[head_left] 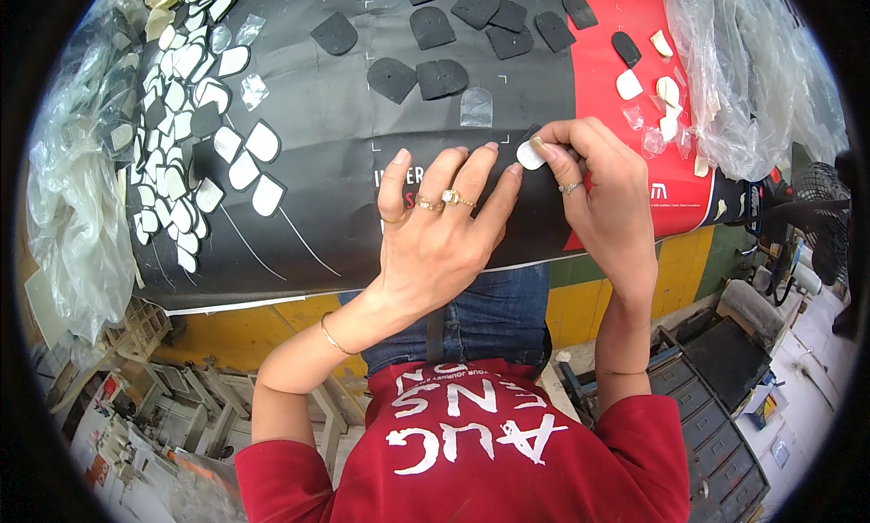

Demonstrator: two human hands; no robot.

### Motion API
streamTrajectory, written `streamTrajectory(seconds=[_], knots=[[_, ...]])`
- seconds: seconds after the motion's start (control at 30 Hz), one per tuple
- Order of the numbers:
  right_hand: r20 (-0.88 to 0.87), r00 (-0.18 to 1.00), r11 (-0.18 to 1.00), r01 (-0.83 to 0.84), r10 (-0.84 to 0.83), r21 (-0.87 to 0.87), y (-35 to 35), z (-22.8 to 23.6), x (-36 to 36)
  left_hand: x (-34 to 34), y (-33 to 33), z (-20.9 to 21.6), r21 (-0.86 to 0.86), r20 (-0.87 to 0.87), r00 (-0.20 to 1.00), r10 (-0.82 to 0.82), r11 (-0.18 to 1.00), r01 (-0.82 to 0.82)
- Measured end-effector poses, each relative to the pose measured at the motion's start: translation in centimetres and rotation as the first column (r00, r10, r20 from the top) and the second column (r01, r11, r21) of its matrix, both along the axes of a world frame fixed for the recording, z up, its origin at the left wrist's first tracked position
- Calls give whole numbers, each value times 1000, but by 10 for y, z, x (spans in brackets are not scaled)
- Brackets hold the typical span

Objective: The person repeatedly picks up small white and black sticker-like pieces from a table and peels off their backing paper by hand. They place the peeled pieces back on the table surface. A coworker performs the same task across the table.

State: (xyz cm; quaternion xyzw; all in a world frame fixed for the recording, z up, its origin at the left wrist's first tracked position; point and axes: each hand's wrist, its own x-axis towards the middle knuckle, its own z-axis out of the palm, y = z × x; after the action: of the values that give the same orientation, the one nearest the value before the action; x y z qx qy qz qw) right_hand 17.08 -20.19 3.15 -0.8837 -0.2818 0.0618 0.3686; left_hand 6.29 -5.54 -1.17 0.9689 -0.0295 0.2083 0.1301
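Note:
Between the thumb and fingers of my right hand [609,186] is a small rounded pad [531,155], white on its face with a black edge. My left hand [444,222] rests on the black sheet [317,142], fingers spread. Its index fingertip comes right up to the pad; whether it touches is hard to tell. Just beyond my hands lies a clear, arch-shaped film piece [476,108]. Black foam pads [392,79] of a similar rounded shape are scattered farther back, some overlapping.
Many white-faced pads with black rims [267,195] crowd the left side, some trailing threads. On the red area [589,79] at right are white scraps [628,85] and film bits. Crumpled plastic bags [757,70] flank the table. A fan [820,206] stands at far right.

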Motion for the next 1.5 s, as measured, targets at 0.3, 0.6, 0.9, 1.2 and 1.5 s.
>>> streamTrajectory(seconds=[0.3,0.6,0.9,1.2,1.5], knots=[[36,999,1000,-19,19,-22,0,0,1,0,0,1,-15,-30,999,-17,1000,16],[-26,999,1000,21,-21,11,1,2,-1,2,0,5,-27,-75,996,-46,999,44],[-4,997,997,78,-78,2,6,0,-1,4,0,2,11,-43,998,-56,998,56],[22,992,992,124,-125,36,9,-6,-4,3,0,5,4,-64,996,-62,998,62],[40,988,988,150,-152,40,10,-10,-8,4,1,5,-19,-65,995,-72,997,71]])
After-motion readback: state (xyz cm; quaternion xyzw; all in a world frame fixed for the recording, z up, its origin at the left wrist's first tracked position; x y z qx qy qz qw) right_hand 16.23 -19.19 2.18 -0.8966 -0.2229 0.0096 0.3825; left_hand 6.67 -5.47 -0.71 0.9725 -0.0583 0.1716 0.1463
